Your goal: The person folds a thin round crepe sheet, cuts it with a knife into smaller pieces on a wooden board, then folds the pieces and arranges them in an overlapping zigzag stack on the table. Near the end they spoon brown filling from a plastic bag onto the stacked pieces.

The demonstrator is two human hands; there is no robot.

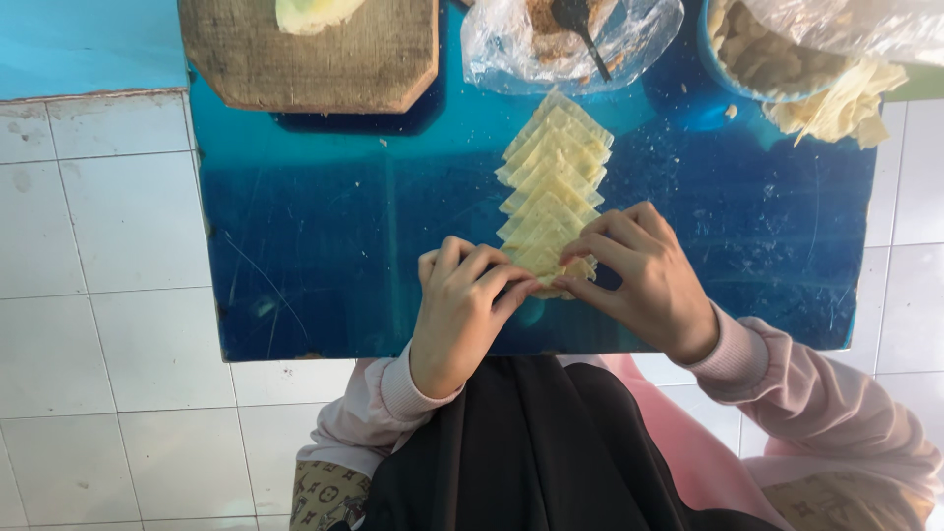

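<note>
A row of overlapping pale yellow dough wrappers [553,175] runs down the middle of a blue table top [324,246] toward me. My left hand [460,307] and my right hand [641,280] meet at the near end of the row. Both pinch the nearest wrapper [554,267] between fingertips and thumbs, folding it. Most of that wrapper is hidden under my fingers.
A wooden cutting board [324,59] with a pale lump of dough lies at the far left. A clear plastic bag [570,39] of brownish filling with a dark spoon sits at the far middle. A blue bowl [757,59] of folded pieces and loose wrappers [836,108] stand far right. White floor tiles surround the table.
</note>
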